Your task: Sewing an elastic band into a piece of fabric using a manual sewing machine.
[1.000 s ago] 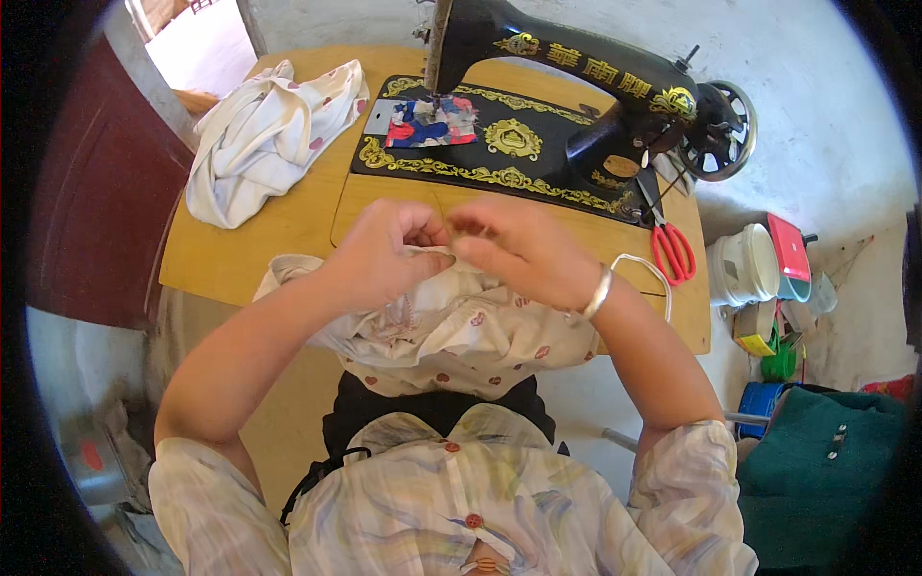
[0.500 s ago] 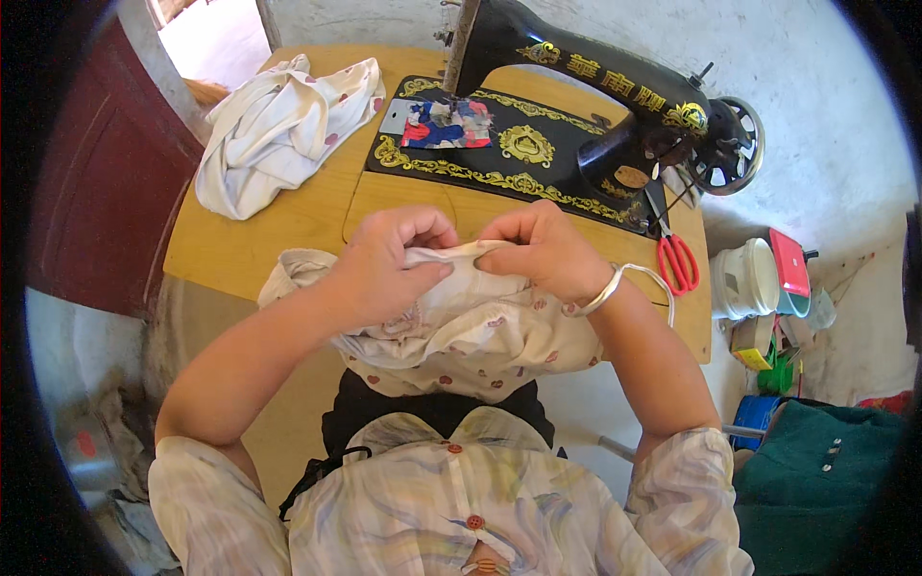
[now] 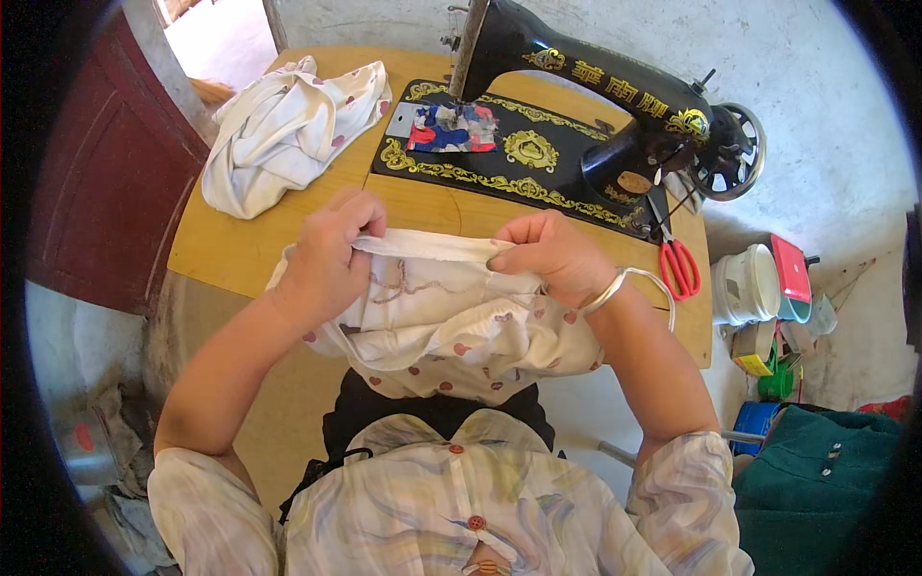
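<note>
A white cloth garment point(image 3: 451, 331) with small reddish printed shapes lies bunched over my lap and against the table's near edge. My left hand point(image 3: 336, 254) pinches one end of its folded edge. At the other end, my right hand point(image 3: 557, 257) grips the same edge between thumb and fingers. The folded band stretches nearly straight between them. Below it, a loose brownish thread or cord point(image 3: 403, 285) trails along the cloth. A metal bangle circles my right wrist.
A black sewing machine point(image 3: 595, 77) stands on the wooden table point(image 3: 240, 254), with a patterned scrap point(image 3: 451, 130) under its needle. Another white spotted cloth point(image 3: 288, 134) lies at the far left. Red-handled scissors point(image 3: 680, 269) rest at the right, near a white bucket point(image 3: 744, 283).
My left hand has moved left, away from the right hand, drawing the cloth edge out between them. More of the inner side and the thread now shows.
</note>
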`<act>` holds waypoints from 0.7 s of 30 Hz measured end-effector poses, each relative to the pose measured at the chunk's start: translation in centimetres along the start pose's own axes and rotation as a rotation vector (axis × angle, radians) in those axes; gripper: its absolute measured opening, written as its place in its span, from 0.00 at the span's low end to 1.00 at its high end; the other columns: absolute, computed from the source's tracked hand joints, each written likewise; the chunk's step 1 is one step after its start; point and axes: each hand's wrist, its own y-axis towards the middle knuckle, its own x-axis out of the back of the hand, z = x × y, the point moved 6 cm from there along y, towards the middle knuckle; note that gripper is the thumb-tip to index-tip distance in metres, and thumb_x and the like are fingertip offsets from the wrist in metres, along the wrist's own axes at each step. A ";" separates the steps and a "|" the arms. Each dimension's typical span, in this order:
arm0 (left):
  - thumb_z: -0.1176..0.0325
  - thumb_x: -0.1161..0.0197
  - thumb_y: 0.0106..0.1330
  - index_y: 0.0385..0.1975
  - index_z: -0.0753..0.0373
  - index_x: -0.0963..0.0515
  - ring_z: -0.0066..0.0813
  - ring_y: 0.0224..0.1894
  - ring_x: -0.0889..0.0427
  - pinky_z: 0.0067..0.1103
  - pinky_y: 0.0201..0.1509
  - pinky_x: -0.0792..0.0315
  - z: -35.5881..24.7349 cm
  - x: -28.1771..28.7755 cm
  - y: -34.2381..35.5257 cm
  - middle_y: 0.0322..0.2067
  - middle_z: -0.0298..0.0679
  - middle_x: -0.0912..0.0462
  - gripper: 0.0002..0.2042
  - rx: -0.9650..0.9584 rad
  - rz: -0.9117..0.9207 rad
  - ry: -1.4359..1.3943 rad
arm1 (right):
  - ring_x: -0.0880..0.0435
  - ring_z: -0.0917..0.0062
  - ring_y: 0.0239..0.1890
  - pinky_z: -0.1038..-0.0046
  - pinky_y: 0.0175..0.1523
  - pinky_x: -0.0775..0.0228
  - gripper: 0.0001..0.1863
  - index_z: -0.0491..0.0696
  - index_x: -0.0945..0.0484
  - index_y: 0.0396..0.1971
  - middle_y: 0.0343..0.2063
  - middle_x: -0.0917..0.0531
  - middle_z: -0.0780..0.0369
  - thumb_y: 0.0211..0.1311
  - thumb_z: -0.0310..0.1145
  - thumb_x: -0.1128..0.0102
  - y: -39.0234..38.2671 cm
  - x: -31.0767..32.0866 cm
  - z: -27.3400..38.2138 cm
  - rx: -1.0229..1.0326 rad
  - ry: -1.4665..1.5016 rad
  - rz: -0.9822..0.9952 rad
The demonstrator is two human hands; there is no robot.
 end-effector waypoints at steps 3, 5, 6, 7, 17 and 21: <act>0.83 0.52 0.39 0.25 0.66 0.31 0.43 0.29 0.29 0.26 0.33 0.35 1.2 -0.6 0.2 0.24 0.45 0.29 0.11 0.016 0.202 0.099 | 0.28 0.90 0.21 0.88 0.27 0.38 0.07 0.41 0.23 0.24 0.20 0.22 0.68 0.41 0.25 0.39 -0.6 -0.9 0.6 0.009 -0.120 -0.084; 0.82 0.52 0.40 0.28 0.66 0.30 0.44 0.31 0.27 0.27 0.34 0.34 1.1 -0.8 0.3 0.27 0.47 0.27 0.12 0.065 0.340 0.161 | 0.29 0.91 0.20 0.87 0.26 0.39 0.06 0.41 0.23 0.23 0.19 0.23 0.69 0.41 0.25 0.39 -0.5 -1.0 0.4 0.037 -0.166 -0.078; 0.80 0.50 0.43 0.28 0.66 0.29 0.44 0.33 0.27 0.28 0.34 0.34 0.1 -0.6 0.7 0.27 0.47 0.26 0.10 0.038 0.374 0.188 | 0.31 0.92 0.19 0.87 0.25 0.40 0.05 0.42 0.23 0.22 0.18 0.24 0.70 0.42 0.25 0.40 -0.6 -1.1 0.5 0.063 -0.211 -0.074; 0.78 0.47 0.45 0.28 0.66 0.28 0.43 0.34 0.26 0.29 0.34 0.34 -0.8 -0.8 1.0 0.28 0.47 0.25 0.09 0.010 0.408 0.216 | 0.31 0.92 0.19 0.87 0.25 0.40 0.05 0.42 0.23 0.22 0.18 0.24 0.70 0.42 0.25 0.40 -0.7 -1.2 0.7 0.064 -0.214 -0.075; 0.68 0.42 0.53 0.24 0.67 0.26 0.20 0.18 0.34 0.19 0.23 0.38 -1.4 -5.7 1.1 0.14 0.37 0.30 0.08 0.253 0.509 -0.290 | 0.35 0.94 0.17 0.88 0.21 0.44 0.04 0.42 0.23 0.21 0.15 0.27 0.73 0.45 0.28 0.42 -1.7 -2.0 1.7 0.171 -0.484 -0.130; 0.70 0.40 0.51 0.22 0.67 0.26 0.15 0.19 0.35 0.17 0.23 0.39 -1.1 -5.3 1.3 0.15 0.32 0.29 0.06 0.238 0.443 -0.460 | 0.32 0.90 0.18 0.82 0.24 0.39 0.06 0.41 0.23 0.20 0.13 0.26 0.68 0.45 0.29 0.42 -1.8 -2.4 1.8 0.081 -0.135 -0.069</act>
